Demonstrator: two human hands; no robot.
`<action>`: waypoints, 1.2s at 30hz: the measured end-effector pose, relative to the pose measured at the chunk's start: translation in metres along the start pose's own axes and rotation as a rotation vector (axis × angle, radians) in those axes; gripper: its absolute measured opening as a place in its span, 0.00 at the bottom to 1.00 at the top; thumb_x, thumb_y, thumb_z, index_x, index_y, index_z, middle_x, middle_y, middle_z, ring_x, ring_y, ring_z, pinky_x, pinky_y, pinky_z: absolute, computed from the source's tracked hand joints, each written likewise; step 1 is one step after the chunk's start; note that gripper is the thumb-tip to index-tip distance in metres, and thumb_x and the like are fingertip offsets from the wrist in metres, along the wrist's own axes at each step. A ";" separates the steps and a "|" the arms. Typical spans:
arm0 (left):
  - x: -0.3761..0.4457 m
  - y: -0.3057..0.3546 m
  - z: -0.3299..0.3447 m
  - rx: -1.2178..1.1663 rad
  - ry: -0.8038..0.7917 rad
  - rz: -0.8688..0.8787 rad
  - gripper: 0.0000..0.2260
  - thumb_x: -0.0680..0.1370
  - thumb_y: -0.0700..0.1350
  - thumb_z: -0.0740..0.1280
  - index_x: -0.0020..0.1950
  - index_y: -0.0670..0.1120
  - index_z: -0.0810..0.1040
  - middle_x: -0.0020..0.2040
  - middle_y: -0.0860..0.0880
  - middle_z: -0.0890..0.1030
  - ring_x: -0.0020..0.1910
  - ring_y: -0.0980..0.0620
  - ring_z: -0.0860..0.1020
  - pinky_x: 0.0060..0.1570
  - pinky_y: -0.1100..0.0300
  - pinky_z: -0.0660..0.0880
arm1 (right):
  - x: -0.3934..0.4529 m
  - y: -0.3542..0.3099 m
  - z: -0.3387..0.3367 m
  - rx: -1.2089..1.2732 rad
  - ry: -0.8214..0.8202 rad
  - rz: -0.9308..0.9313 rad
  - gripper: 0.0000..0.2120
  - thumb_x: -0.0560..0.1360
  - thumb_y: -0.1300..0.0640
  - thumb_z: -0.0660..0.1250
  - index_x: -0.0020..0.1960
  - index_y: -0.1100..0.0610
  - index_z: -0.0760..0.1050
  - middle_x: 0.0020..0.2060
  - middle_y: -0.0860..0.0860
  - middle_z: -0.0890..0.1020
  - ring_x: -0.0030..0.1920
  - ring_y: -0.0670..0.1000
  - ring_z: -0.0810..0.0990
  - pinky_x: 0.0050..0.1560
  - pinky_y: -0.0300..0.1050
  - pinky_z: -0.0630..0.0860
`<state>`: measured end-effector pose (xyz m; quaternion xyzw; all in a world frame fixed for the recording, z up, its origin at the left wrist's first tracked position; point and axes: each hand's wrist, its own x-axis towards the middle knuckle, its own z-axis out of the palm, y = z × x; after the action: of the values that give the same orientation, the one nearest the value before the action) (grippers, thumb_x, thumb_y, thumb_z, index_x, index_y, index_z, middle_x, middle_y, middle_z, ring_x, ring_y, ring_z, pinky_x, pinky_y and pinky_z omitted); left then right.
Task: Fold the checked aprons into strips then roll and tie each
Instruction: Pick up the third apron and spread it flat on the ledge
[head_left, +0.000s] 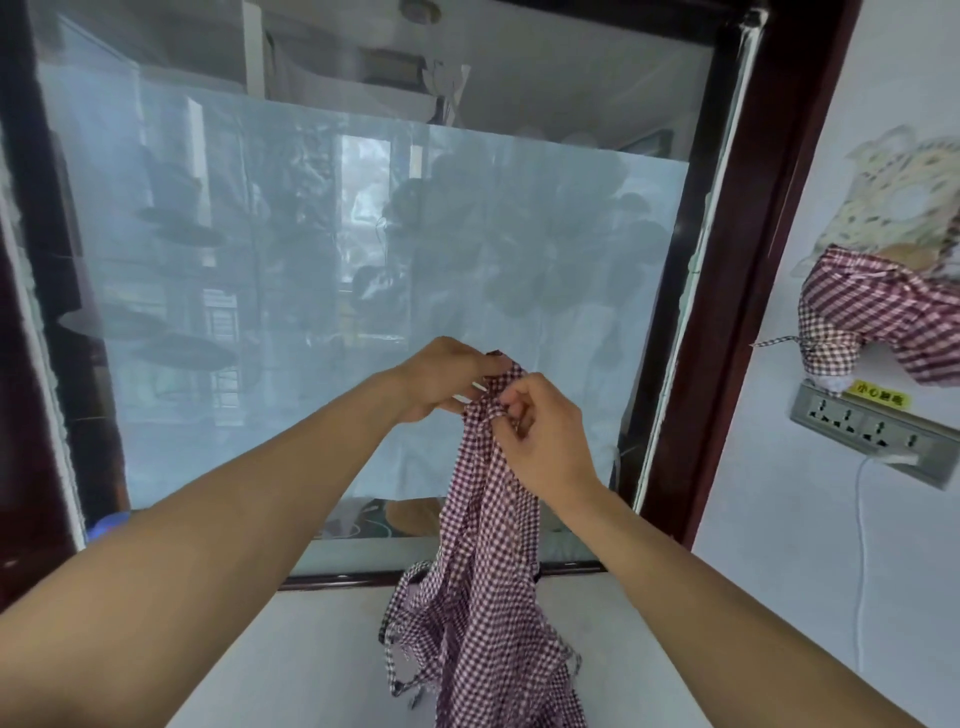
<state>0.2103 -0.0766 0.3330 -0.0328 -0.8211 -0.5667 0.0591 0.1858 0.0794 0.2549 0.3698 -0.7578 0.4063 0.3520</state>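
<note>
A maroon-and-white checked apron (483, 587) hangs bunched in the air in front of me, its lower part reaching down to the white table (311, 654). My left hand (441, 379) grips the apron's top edge from the left. My right hand (540, 431) pinches the same top edge from the right, fingers curled, close against the left hand. Thin apron ties (395, 670) dangle at the lower left of the cloth. Other checked aprons (872, 317) hang bunched on the wall at the right.
A large frosted window (363, 291) with a dark red frame (753, 270) fills the view ahead. On the white wall at the right are a power strip (872, 431), a white cable (862, 561) and a floral cloth (904, 197).
</note>
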 end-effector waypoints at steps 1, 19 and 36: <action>-0.002 -0.002 0.001 -0.022 -0.029 -0.012 0.14 0.76 0.51 0.71 0.53 0.41 0.84 0.49 0.46 0.85 0.46 0.51 0.82 0.46 0.57 0.80 | -0.002 0.000 0.003 0.028 0.009 0.036 0.09 0.73 0.64 0.70 0.46 0.54 0.73 0.36 0.44 0.75 0.35 0.41 0.73 0.39 0.33 0.71; -0.004 -0.021 0.012 0.018 -0.011 -0.052 0.09 0.78 0.43 0.69 0.49 0.37 0.81 0.50 0.42 0.83 0.46 0.50 0.81 0.47 0.60 0.79 | -0.031 0.002 -0.024 0.070 -0.447 0.159 0.06 0.73 0.59 0.71 0.38 0.56 0.82 0.43 0.44 0.81 0.48 0.41 0.77 0.53 0.38 0.69; -0.029 -0.061 0.032 -0.083 -0.265 -0.091 0.15 0.77 0.51 0.70 0.57 0.42 0.79 0.56 0.45 0.83 0.59 0.45 0.79 0.56 0.51 0.79 | 0.021 0.028 -0.048 0.506 -0.441 0.642 0.07 0.78 0.54 0.69 0.52 0.57 0.79 0.49 0.55 0.84 0.51 0.53 0.83 0.56 0.49 0.79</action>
<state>0.2296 -0.0680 0.2610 -0.0724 -0.7983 -0.5929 -0.0770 0.1632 0.1265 0.2825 0.2684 -0.7677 0.5786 -0.0626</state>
